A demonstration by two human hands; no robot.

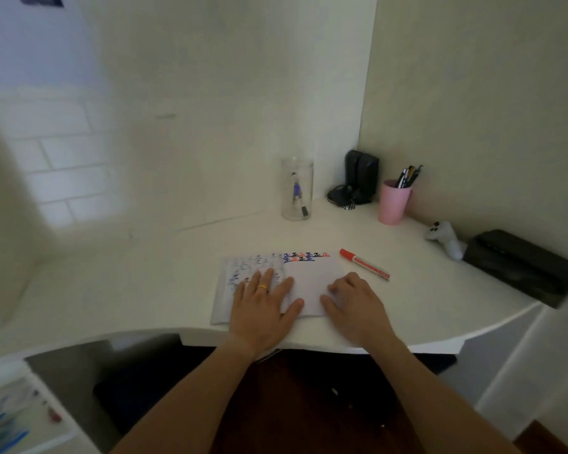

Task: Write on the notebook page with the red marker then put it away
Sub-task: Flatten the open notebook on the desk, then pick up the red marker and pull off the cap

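White paper of the open notebook (312, 283) lies under both flat, empty hands: left hand (263, 306), right hand (354, 303). Beyond the right hand's fingertips rests the slim, capped red marker (364, 264).

Both hands lie flat on the open notebook (312, 283) on the white worktop (128, 290): left hand (263, 306) on the left page, right hand (354, 303) on the right. The capped red marker (364, 263) lies just beside the notebook's right edge, untouched.
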